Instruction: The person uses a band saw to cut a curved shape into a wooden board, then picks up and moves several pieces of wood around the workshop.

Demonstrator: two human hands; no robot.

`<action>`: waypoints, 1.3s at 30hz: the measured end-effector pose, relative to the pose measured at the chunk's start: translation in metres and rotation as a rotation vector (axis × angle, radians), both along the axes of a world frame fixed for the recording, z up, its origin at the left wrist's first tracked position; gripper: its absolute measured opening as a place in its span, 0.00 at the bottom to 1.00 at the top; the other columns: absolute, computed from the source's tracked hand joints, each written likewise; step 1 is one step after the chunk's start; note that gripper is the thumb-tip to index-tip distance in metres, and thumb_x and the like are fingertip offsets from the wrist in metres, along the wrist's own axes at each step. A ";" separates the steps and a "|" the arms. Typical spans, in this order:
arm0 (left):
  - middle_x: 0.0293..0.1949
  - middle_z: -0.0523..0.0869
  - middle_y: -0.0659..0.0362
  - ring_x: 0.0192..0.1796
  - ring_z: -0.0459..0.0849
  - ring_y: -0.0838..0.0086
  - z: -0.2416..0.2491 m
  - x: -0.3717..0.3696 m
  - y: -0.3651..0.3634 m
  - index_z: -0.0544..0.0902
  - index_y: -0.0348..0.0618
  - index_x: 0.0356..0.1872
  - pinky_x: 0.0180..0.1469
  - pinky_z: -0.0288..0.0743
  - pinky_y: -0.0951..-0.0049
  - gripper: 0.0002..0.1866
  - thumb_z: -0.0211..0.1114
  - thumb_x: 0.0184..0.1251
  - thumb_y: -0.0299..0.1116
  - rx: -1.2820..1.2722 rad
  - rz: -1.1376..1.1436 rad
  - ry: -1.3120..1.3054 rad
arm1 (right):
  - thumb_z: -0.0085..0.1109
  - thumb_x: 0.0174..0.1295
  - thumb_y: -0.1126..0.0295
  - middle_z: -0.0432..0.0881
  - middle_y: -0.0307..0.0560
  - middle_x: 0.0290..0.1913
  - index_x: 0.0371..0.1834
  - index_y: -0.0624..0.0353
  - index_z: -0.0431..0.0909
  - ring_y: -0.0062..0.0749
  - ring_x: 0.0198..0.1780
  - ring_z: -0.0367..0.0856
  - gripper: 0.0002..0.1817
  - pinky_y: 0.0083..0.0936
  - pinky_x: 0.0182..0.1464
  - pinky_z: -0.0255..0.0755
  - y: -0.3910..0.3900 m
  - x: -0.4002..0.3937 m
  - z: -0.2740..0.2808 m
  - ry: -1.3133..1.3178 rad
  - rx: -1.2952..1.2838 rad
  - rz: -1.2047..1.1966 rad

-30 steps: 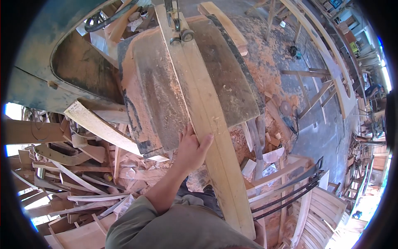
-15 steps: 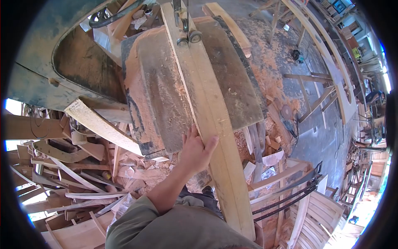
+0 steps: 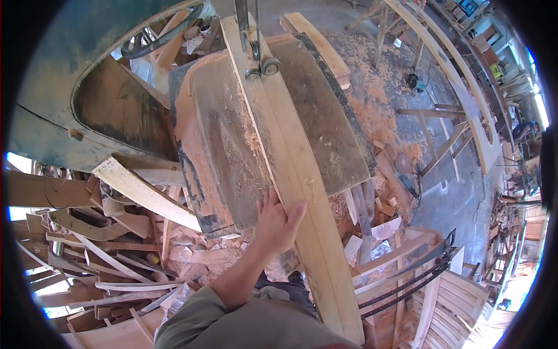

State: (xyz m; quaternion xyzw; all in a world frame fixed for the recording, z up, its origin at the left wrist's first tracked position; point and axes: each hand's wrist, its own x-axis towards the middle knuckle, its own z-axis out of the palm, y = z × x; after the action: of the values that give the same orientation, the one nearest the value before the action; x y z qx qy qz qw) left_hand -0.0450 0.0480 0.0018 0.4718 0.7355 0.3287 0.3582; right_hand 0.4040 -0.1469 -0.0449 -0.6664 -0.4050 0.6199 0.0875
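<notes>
Left hand (image 3: 276,227) clamped on the plank (image 3: 319,232), rollers (image 3: 271,66) ahead (scrap wood (image 3: 139,287) heaped nearby)

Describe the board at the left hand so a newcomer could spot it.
Find the big dusty machine table at upper centre. The board lies across it, running past two small wheels toward the wearer, left hand at its edge. Unlike the curved pale piece further left, it bears a thin dark line along its length.
</notes>
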 end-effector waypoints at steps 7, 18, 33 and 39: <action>0.70 0.61 0.38 0.73 0.55 0.40 -0.003 -0.002 0.001 0.79 0.43 0.60 0.72 0.44 0.36 0.30 0.48 0.72 0.56 0.018 0.002 -0.040 | 0.66 0.57 0.68 0.83 0.46 0.42 0.55 0.54 0.81 0.32 0.45 0.82 0.21 0.27 0.48 0.76 -0.004 0.001 0.001 -0.005 0.011 0.018; 0.68 0.64 0.43 0.71 0.59 0.44 -0.002 -0.006 0.006 0.80 0.43 0.58 0.70 0.46 0.34 0.27 0.48 0.74 0.54 0.073 0.006 -0.085 | 0.66 0.57 0.69 0.83 0.46 0.42 0.55 0.53 0.81 0.32 0.45 0.82 0.21 0.26 0.48 0.76 -0.010 0.006 0.007 -0.025 0.033 0.051; 0.68 0.65 0.41 0.72 0.59 0.44 -0.003 -0.008 0.010 0.81 0.42 0.56 0.71 0.45 0.37 0.27 0.47 0.74 0.54 0.101 0.053 -0.121 | 0.65 0.57 0.70 0.82 0.45 0.42 0.56 0.52 0.81 0.32 0.45 0.81 0.21 0.26 0.48 0.75 -0.007 0.009 0.013 -0.048 0.060 0.114; 0.64 0.67 0.43 0.69 0.62 0.45 -0.001 -0.010 0.013 0.82 0.41 0.55 0.70 0.46 0.38 0.28 0.47 0.74 0.54 0.120 0.051 -0.124 | 0.65 0.57 0.70 0.82 0.45 0.42 0.56 0.52 0.81 0.31 0.46 0.81 0.21 0.25 0.48 0.75 -0.008 0.006 0.015 -0.053 0.069 0.131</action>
State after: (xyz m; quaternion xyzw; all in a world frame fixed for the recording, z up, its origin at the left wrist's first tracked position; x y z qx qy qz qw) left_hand -0.0551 0.0609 0.0006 0.4523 0.7029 0.4096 0.3656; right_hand 0.4101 -0.1552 -0.0294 -0.6512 -0.4710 0.5921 0.0589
